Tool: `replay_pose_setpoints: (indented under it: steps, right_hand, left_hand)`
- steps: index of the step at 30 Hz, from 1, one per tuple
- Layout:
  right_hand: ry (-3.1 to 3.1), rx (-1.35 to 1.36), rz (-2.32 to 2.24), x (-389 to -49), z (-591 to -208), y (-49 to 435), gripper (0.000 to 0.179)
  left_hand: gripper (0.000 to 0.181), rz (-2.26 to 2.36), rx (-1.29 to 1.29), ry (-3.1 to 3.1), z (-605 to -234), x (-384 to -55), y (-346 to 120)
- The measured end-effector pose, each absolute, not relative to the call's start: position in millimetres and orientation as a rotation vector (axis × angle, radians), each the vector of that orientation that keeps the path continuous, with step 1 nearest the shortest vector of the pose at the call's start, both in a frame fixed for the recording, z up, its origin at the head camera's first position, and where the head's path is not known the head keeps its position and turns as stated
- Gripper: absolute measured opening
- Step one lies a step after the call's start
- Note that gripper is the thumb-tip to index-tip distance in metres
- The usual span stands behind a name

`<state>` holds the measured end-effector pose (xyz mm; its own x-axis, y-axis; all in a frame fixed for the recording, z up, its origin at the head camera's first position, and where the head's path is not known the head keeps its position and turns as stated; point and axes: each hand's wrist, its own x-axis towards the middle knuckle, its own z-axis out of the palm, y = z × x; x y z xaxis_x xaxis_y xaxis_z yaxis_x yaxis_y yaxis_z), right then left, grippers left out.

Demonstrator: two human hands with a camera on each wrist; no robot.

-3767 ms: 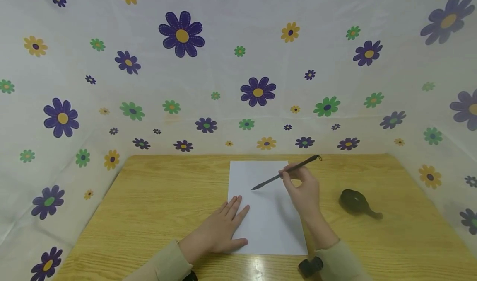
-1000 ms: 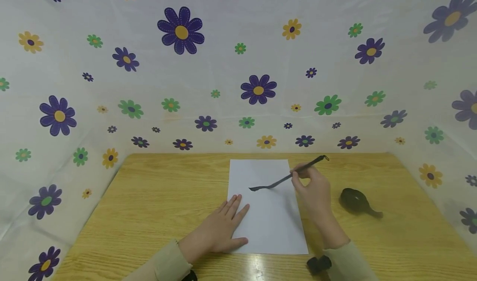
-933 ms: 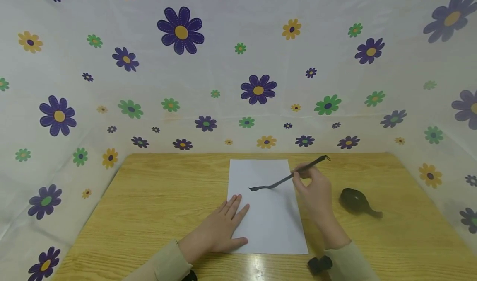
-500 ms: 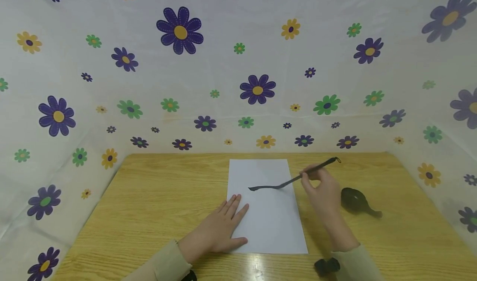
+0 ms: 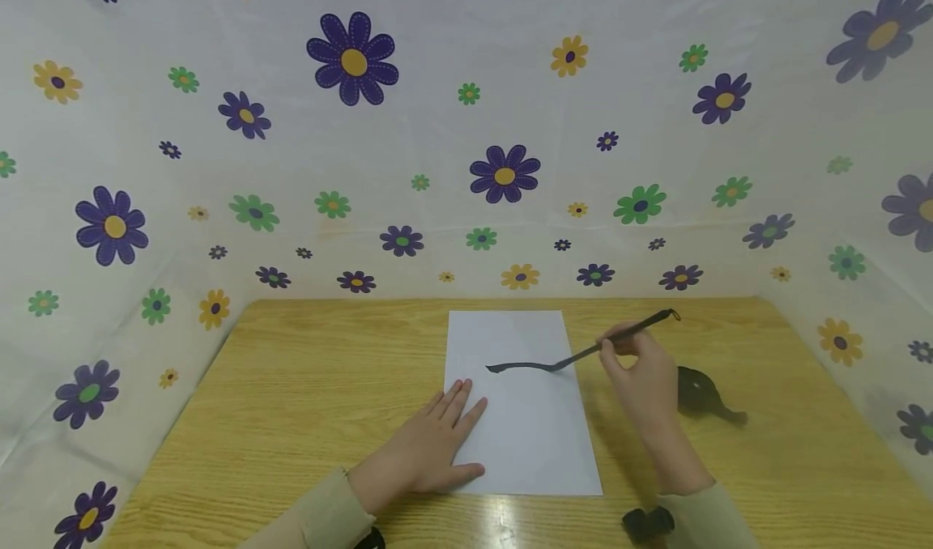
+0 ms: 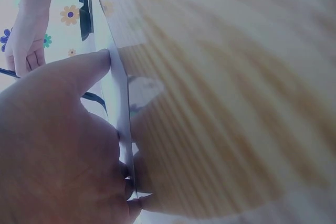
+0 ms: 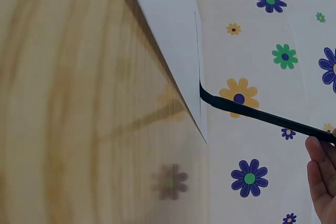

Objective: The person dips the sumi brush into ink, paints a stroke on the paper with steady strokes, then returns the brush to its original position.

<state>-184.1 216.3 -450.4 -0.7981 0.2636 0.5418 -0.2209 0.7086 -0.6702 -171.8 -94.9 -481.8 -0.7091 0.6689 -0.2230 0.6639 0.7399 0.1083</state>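
A white sheet of paper (image 5: 525, 444) lies on the wooden table, crossed near its middle by a dark, roughly level ink stroke (image 5: 521, 365). My left hand (image 5: 437, 444) lies flat with spread fingers over the sheet's left edge. In the right hand (image 5: 645, 379) a black calligraphy brush (image 5: 649, 322) is pinched between thumb and fingers, slanting up to the right. Its bent tip touches the paper at the stroke's right end. The right wrist view shows the brush (image 7: 262, 116) curving at the paper's surface, with the fingertips (image 7: 320, 171) on its handle.
Right of the sheet sits a small black dish with a tapered handle (image 5: 703, 395), partly hidden behind the right hand. A flowered white cloth (image 5: 408, 152) encloses the table's back and sides. A black wrist camera (image 5: 647, 525) shows by the right sleeve.
The right hand has moved rightward with the brush, and the ink stroke has grown longer to the right. My left hand has stayed in place on the paper.
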Motion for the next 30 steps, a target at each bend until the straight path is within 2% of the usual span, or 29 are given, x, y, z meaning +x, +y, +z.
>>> replay_pose_setpoints:
  steps: [30]
  right_hand:
    - [-2.292, -0.118, 1.153, -180, -455, 228, 0.008]
  left_hand:
    - [0.088, 0.016, 1.056, 2.701, -484, -172, -95]
